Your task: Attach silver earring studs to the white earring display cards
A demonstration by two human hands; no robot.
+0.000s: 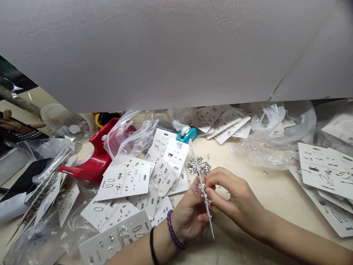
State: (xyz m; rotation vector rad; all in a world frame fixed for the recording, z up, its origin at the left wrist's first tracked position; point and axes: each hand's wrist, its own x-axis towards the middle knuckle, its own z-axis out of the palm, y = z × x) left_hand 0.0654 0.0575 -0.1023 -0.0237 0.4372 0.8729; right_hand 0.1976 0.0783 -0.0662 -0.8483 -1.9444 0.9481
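Observation:
My left hand (190, 213) grips a white earring card (201, 184) held edge-on, with small metal studs poking through it. A purple bead bracelet and a black band sit on that wrist. My right hand (231, 197) is on the other side of the card, its fingers pinched against the card's back near the middle. What the right fingertips pinch is too small to see. Just beyond the hands lies a small pile of silver earring pieces (199, 166) on the beige table (275, 191).
Several white earring cards (124, 182) are spread at the left, more stacks lie at the back (226, 127) and right (327, 171). A red tape dispenser (95, 158), a teal tape roller (186, 134), clear plastic bags (275, 136) and a large white sheet (176, 51) overhead crowd the table.

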